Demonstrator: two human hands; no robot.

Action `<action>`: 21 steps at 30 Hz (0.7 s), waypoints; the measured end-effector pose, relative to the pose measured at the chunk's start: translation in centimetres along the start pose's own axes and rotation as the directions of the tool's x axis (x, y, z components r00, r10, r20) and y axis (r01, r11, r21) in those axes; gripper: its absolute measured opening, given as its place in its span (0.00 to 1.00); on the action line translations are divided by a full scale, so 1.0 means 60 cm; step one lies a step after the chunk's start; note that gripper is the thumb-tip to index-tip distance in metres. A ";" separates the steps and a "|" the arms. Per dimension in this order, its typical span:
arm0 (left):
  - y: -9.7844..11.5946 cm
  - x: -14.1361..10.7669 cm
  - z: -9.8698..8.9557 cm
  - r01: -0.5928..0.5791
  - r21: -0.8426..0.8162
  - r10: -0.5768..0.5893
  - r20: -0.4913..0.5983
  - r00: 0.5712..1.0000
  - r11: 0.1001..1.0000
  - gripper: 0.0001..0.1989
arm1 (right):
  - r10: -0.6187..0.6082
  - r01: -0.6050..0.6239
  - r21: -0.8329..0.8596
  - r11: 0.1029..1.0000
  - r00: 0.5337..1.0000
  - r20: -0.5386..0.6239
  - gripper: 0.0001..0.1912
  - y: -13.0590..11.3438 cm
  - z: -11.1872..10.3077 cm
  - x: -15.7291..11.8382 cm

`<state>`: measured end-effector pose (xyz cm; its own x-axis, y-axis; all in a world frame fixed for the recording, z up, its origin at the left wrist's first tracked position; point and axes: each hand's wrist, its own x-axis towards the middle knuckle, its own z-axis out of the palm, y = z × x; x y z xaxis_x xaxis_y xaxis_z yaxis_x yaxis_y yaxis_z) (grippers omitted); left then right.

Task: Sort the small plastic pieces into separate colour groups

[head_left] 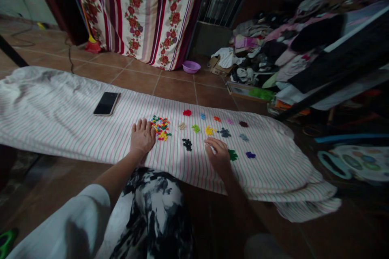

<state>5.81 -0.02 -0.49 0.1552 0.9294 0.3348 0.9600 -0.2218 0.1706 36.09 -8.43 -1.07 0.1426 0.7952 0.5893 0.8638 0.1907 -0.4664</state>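
Observation:
My left hand lies flat on the striped cloth, fingers stretched, against the left edge of a mixed heap of small coloured pieces. Just below the yellow pile hovers or rests my right hand, its fingers loosely bent and the thumb apart; nothing shows in it. Around it are single-colour piles: black pieces, dark grey pieces, dark green pieces, lime green pieces and beige pieces. Farther back sit red pieces and orange pieces.
A phone lies left of the heap on the striped cloth. Purple pieces and brown pieces are at the right. Beyond are a floral curtain, a purple basin and piled clothes.

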 end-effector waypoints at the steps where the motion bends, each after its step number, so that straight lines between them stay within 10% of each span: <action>1: 0.000 0.000 0.000 0.002 0.002 -0.002 -0.002 1.000 1.000 0.27 | -0.002 0.002 -0.001 1.000 1.000 -0.010 0.12 -0.004 0.000 0.006; 11: 0.002 0.001 -0.006 -0.014 -0.009 0.014 -0.016 1.000 1.000 0.25 | -0.193 0.156 0.173 0.973 0.956 0.221 0.12 -0.121 0.080 0.102; 21: -0.003 0.004 0.010 0.032 -0.108 -0.040 -0.066 0.997 0.994 0.21 | 0.030 0.057 -0.128 0.990 0.804 0.594 0.15 -0.187 0.155 0.149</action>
<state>5.80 0.43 -0.99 0.1010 0.9158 0.3886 0.9339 -0.2220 0.2803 23.20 1.90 3.28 -0.1461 0.9870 0.0676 0.9252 0.1605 -0.3439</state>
